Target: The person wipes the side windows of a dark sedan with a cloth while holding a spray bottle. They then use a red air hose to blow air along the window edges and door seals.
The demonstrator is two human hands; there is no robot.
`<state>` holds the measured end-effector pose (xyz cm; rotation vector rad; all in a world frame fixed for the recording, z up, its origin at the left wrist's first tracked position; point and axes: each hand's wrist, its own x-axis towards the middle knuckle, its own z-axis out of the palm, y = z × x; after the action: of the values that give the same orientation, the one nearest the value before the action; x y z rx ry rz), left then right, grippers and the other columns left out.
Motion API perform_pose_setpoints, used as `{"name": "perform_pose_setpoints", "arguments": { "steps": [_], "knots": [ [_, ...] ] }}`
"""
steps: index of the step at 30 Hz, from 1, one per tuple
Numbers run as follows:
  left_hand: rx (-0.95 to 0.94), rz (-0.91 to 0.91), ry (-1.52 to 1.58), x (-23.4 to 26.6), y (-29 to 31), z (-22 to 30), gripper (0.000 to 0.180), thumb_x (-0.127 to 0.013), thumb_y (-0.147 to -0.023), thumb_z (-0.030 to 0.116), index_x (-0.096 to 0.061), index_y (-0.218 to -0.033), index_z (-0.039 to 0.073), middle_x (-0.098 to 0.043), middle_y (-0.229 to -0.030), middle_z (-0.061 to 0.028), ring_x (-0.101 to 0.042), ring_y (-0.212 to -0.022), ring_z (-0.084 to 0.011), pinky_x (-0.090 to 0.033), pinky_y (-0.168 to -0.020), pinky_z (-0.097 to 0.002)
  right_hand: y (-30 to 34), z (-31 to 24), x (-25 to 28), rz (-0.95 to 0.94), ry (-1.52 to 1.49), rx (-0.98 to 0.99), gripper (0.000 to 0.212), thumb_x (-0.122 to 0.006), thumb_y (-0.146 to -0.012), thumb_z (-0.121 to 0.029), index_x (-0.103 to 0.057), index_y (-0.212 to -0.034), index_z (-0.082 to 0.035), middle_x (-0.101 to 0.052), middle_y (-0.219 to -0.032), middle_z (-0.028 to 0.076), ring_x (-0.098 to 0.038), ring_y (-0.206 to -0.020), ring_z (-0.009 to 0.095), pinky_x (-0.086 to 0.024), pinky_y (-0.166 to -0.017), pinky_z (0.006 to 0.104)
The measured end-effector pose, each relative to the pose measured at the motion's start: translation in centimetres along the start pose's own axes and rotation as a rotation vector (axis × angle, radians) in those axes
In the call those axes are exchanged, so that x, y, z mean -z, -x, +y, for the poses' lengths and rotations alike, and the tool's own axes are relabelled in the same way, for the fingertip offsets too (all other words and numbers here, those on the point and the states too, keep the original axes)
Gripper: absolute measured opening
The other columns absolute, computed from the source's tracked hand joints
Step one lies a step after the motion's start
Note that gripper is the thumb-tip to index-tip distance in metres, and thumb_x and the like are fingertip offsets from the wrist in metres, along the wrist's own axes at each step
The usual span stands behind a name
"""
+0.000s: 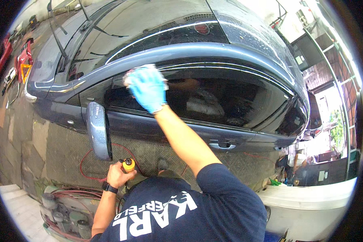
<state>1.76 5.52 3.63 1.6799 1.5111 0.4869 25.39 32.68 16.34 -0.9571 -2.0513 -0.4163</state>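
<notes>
Fingers (138, 76) of our gloved right hand (148, 89) lie close together over a pale cloth (151, 66); whether they pinch it or only press it flat, we cannot tell, since the hand hides most of it. That cloth sits at the upper front part of the dark side window (218, 101), near the frame. If grit is caught beneath it, we could scratch the glass or the blue paint alongside. Our arm reaches far up, so the cloth could slip at the top edge if our pressure grows uneven.

Below and forward, the door mirror (97, 130) juts outward; a careless downward sweep might knock it. Our bare left hand (117, 176) has its fingers wrapped round a yellow container (128, 165) with a black top, just beside the mirror. Squeezed absent-mindedly, it might spill, or bump the mirror housing. Farther out, a red hose (81, 164) loops across the floor, where we could snag a foot when stepping sideways.
</notes>
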Motion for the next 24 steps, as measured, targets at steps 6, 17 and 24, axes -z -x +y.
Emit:
{"name": "perform_pose_setpoints", "arguments": {
  "steps": [6,17,24],
  "knots": [
    [-0.007,0.043,0.082,2.3,0.8,0.2,0.048,-0.091,-0.07,0.038,-0.07,-0.085,-0.003,-0.072,-0.075,-0.0209,-0.074,-0.072,-0.0364,-0.057,-0.068,-0.0432,-0.1,9.7,13.6,0.268,0.373,0.047,0.002,-0.069,-0.088,-0.017,-0.071,-0.088,-0.016,-0.071,-0.092,0.008,-0.068,-0.085,0.029,-0.055,-0.078,0.0437],
    [0.077,0.092,0.087,3.5,2.8,-3.9,0.052,-0.091,-0.067,0.042,-0.067,-0.078,-0.002,-0.069,-0.072,-0.0213,-0.071,-0.069,-0.0384,-0.056,-0.065,-0.0452,-0.8,6.4,7.9,0.378,0.47,-0.084,0.002,-0.072,-0.085,-0.021,-0.072,-0.087,-0.02,-0.069,-0.09,0.003,-0.063,-0.095,0.028,-0.045,-0.09,0.0472],
    [0.088,0.089,0.1,5.2,3.4,-4.3,0.049,-0.09,-0.069,0.041,-0.068,-0.081,-0.002,-0.068,-0.071,-0.0197,-0.07,-0.069,-0.0375,-0.055,-0.066,-0.0445,1.1,-4.0,-7.9,0.015,0.19,-0.094,0.016,-0.074,-0.085,-0.028,-0.073,-0.099,-0.023,-0.063,-0.121,0.005,-0.052,-0.125,0.033,-0.035,-0.109,0.0555]
  ]
}}
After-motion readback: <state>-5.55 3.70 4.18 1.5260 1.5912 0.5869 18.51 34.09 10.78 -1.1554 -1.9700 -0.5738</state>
